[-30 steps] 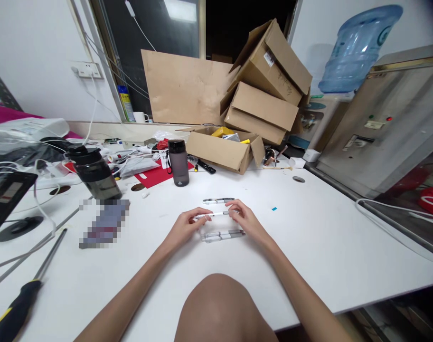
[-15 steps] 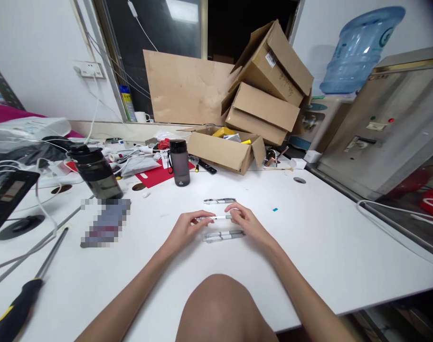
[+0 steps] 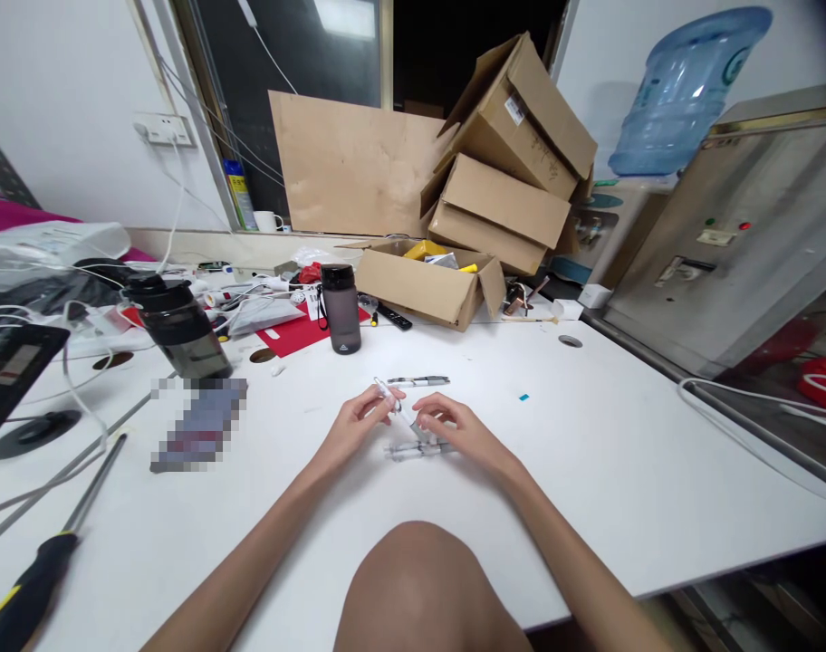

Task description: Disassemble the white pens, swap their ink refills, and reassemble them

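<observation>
Between my hands a white and grey pen [image 3: 405, 415] slants, its upper left end raised. My left hand [image 3: 362, 421] is closed on its upper part with thumb and fingers. My right hand [image 3: 457, 426] has curled fingers at the pen's lower grey end; whether they grip it is hard to tell. Beyond my hands a second pen [image 3: 419, 381] lies crosswise on the white table [image 3: 630, 471]. Nearer to me, below the held pen, clear and grey pens [image 3: 403, 452] lie close together, partly behind my right hand's fingers.
A dark bottle [image 3: 342, 312] and an open carton [image 3: 419, 285] stand behind. On the left are another bottle [image 3: 182, 330], a blurred-out flat object [image 3: 206, 426], a screwdriver [image 3: 56, 557] and cables. My knee [image 3: 419, 589] rises at the front edge.
The held pen has turned from level to slanted, its left end up and its right end down towards the nearer pens. My right hand has shifted slightly down and its fingers have curled.
</observation>
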Demonstrator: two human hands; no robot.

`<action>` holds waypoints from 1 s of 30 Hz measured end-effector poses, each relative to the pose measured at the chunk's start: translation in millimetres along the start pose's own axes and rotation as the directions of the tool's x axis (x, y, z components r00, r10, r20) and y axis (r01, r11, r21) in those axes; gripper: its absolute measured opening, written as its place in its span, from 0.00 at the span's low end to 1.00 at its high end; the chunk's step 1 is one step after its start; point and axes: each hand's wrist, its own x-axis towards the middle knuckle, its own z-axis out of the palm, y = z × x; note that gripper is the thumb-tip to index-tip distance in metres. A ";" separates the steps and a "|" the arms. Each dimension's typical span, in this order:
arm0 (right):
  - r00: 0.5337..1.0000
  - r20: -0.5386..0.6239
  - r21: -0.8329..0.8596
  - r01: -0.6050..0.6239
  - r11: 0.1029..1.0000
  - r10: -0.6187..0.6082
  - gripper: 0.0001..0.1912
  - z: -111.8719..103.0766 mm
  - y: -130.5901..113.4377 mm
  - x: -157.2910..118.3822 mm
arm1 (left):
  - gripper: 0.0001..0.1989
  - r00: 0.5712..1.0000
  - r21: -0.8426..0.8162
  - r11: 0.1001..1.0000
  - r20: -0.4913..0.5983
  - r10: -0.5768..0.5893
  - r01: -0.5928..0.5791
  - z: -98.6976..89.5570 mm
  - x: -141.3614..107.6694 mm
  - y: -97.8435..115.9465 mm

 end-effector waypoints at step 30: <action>0.886 -0.447 0.799 0.332 0.501 0.126 0.12 -30.5 -7.2 10.4 | 0.26 0.995 0.182 0.982 0.076 -0.071 0.056 -2.9 -2.5 -5.8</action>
